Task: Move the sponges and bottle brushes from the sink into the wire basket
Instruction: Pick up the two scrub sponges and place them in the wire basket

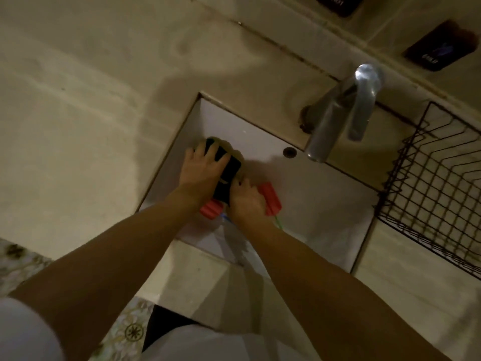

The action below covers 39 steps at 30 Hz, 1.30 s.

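White sink [325, 194], set in a beige counter [78, 126]. Contents: black sponges [226, 175], stacked; left hand [201, 169] spread flat on top, right hand [246, 201] gripping their near end. Red foam brush heads [270, 198] and [211, 209] lie beside and under the hands. Black wire basket [437, 194] stands right of the sink, holding none of these items. Chrome tap [346, 110] behind.

- Washroom or kitchen sink corner, home-like; can't tell which.
- White sink [260, 142] set into a beige stone counter [78, 126] in front of me.
- Chrome tap [346, 110] behind the basin.
- Black wire basket [437, 183] on the counter to the right.
- Patterned floor tiles [23, 261] below.
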Each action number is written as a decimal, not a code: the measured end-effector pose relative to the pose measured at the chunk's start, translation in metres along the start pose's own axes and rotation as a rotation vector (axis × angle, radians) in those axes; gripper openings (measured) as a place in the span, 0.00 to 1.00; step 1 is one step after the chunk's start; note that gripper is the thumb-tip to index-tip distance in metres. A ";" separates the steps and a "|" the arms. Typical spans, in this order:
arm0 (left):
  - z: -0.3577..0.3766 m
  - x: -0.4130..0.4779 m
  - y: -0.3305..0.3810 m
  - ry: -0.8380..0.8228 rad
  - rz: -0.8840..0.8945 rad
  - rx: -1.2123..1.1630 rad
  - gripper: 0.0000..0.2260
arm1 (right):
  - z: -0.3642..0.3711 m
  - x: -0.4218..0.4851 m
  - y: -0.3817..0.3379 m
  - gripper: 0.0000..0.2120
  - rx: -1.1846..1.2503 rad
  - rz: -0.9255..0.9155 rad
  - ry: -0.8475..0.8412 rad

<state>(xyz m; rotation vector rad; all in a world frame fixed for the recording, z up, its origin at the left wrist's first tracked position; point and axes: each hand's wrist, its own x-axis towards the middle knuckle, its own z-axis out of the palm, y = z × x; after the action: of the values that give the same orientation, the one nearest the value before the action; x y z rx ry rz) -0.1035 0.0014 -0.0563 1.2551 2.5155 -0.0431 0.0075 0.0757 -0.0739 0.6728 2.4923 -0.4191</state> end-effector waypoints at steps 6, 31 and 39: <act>-0.009 0.013 -0.006 -0.131 -0.018 0.091 0.29 | 0.000 0.003 0.001 0.24 -0.027 0.008 -0.035; -0.104 -0.063 0.132 0.098 0.090 -0.146 0.38 | -0.069 -0.198 0.153 0.35 0.277 0.187 0.464; -0.122 -0.052 0.180 0.168 0.278 -0.134 0.38 | -0.110 -0.216 0.196 0.34 0.375 0.308 0.792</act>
<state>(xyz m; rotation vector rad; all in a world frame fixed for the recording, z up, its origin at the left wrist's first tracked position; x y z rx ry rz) 0.0329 0.0921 0.0966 1.5956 2.4048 0.3023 0.2290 0.2019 0.1052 1.6079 2.9640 -0.5914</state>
